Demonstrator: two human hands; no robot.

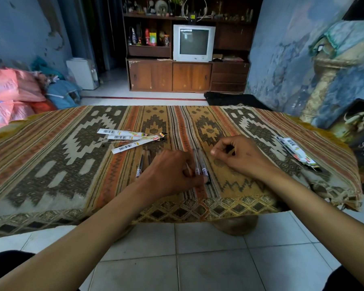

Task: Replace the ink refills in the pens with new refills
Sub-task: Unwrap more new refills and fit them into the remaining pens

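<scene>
Left hand [172, 175] is curling its fingers onto two pens [201, 166] lying near the table's [51, 164] front edge, right hand [240, 156] is hovering loosely curled, apparently holding nothing, refill packs [296, 153] are sitting at right edge.

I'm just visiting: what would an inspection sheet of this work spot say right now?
Surface: patterned cloth over a low table.
Job's things: two pens side by side at centre; more pens left of them; refill packets at right.
Clutter: opened wrappers at the back left.
Hands: left hand pinches the centre pens; right hand hovers, loosely curled, seemingly empty.
Cables: nothing seen.
Surroundings: television in a wooden cabinet, pink bags, tiled floor.
</scene>
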